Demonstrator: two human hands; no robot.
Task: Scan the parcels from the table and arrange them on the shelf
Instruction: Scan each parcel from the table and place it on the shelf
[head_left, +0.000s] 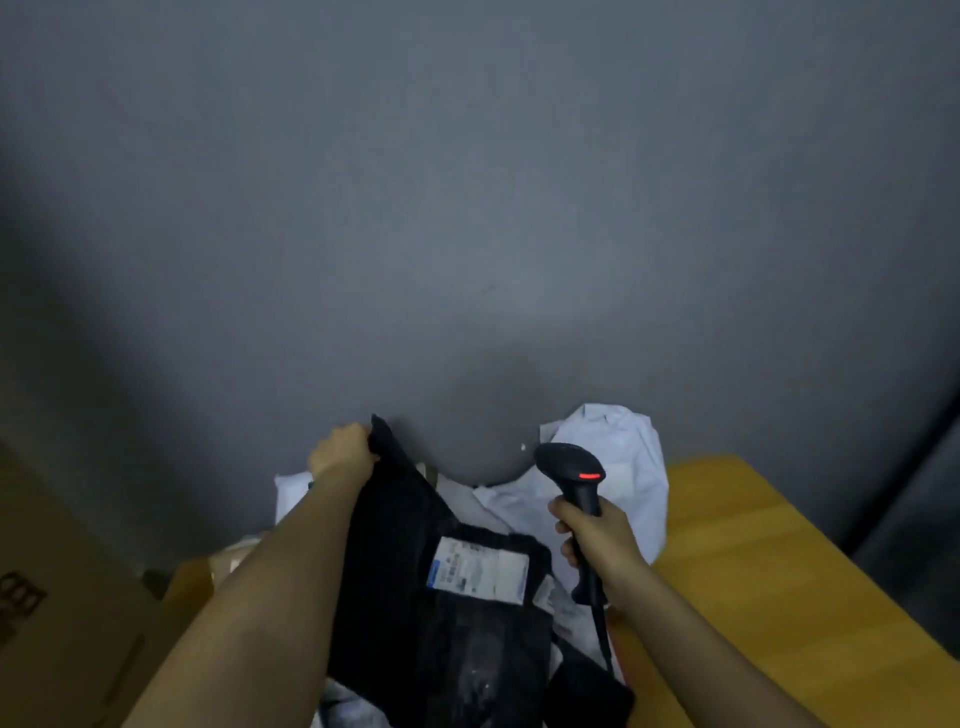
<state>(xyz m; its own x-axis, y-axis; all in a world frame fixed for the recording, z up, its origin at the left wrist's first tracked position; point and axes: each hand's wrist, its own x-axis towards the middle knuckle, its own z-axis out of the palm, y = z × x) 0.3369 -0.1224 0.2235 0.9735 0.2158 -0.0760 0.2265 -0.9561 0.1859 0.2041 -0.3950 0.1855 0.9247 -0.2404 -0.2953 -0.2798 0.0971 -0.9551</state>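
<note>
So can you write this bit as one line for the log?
left hand: grips black parcel | right hand: holds scanner, red light on | label: faces up

Parcel depot: scanner (576, 499), labelled mailers (441, 587), carton (62, 623).

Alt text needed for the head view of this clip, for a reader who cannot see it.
A person's left hand grips the top corner of a black parcel with a white label, while the right hand holds a black barcode scanner showing a red light. White parcels lie behind on a yellow table against a grey wall.
</note>
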